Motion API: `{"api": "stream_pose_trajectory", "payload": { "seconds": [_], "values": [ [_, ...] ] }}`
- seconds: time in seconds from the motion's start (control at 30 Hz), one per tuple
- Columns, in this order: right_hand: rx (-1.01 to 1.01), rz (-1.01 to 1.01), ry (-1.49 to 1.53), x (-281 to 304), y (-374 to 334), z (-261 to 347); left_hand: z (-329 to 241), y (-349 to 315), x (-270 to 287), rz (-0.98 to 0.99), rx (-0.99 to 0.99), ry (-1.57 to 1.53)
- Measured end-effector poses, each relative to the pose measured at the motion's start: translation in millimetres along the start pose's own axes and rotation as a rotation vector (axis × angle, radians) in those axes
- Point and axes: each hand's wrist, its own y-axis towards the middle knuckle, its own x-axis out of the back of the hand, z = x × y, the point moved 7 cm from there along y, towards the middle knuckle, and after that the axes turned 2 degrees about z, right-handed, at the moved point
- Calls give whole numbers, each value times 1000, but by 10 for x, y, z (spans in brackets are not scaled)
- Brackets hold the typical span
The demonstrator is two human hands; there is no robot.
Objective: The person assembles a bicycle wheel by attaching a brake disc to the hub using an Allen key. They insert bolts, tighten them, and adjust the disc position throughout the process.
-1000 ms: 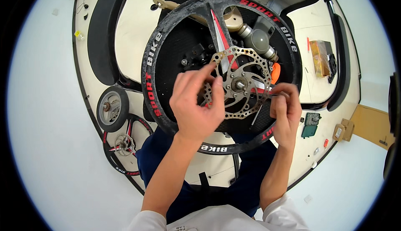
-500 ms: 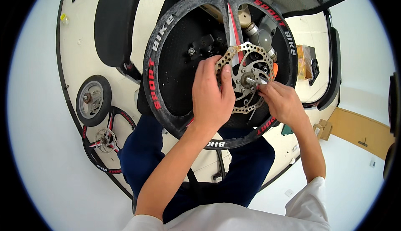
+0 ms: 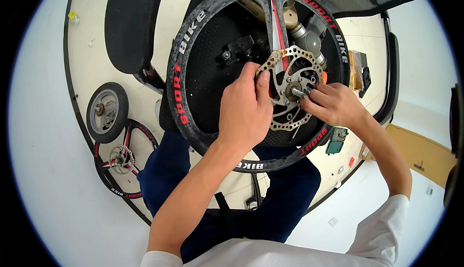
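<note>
A dusty black bicycle wheel rim [image 3: 180, 81] without a tyre lies tilted before me, with broad red-and-white spokes. A perforated metal brake disc [image 3: 280, 123] sits at its hub, and a threaded axle [image 3: 298, 93] sticks up from the middle. My left hand [image 3: 245, 110] grips the disc's left edge, thumb on top and fingers underneath, out of sight. Beside the axle end, my right hand [image 3: 336, 104] is closed in a pinch. Its fingertips are close to the axle, and whatever they hold cannot be made out.
Under the rim is a black textured surface [image 3: 205, 91] bearing a dark metal part [image 3: 240, 47] and a grey-and-beige jointed device [image 3: 309, 42]. On the floor at left lie a small tyred wheel [image 3: 107, 112] and another spoked rim [image 3: 99, 170]. A green case [image 3: 337, 140] lies at right.
My right hand has shifted slightly right, its elbow swinging outward, and its fingers have changed position beside the axle. My left hand keeps its hold on the disc. The view has shifted slightly.
</note>
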Motion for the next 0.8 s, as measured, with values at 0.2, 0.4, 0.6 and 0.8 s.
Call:
{"api": "stream_pose_trajectory", "payload": {
  "seconds": [0.2, 0.4, 0.6, 0.8],
  "values": [
    [-282, -130, 84, -178, -100, 179, 87, -95, -173, -257, -103, 8],
    [-638, -308, 119, -273, -157, 336, 122, -122, -232, -335, -145, -11],
    [-808, -338, 147, -273, -109, 397, 176, -120, -235, -382, -108, 7],
    [-748, -300, 296, 66, -364, 118, 25, -49, -49, -41, 77, -63]
  ]
}}
